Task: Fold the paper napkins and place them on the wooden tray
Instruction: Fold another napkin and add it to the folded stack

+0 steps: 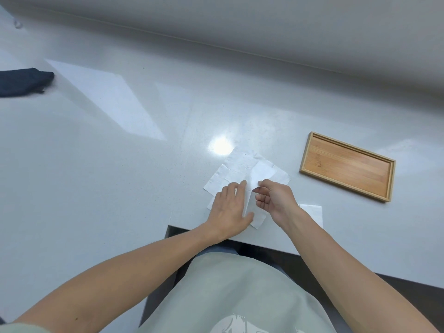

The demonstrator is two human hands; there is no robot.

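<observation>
Several white paper napkins [242, 168] lie overlapping on the pale grey counter near its front edge. My left hand [229, 209] lies flat with straight fingers on the napkins and presses them down. My right hand [274, 200] pinches the edge of one napkin [260, 174] between thumb and forefinger and lifts its flap off the pile. Another napkin [313, 213] lies partly hidden behind my right wrist. The wooden tray [303, 159] sits to the right of the pile, with nothing in it.
A dark blue cloth [22, 81] lies at the far left of the counter [120, 164]. A grey wall runs along the back. The counter's front edge has a cut-out where my body stands.
</observation>
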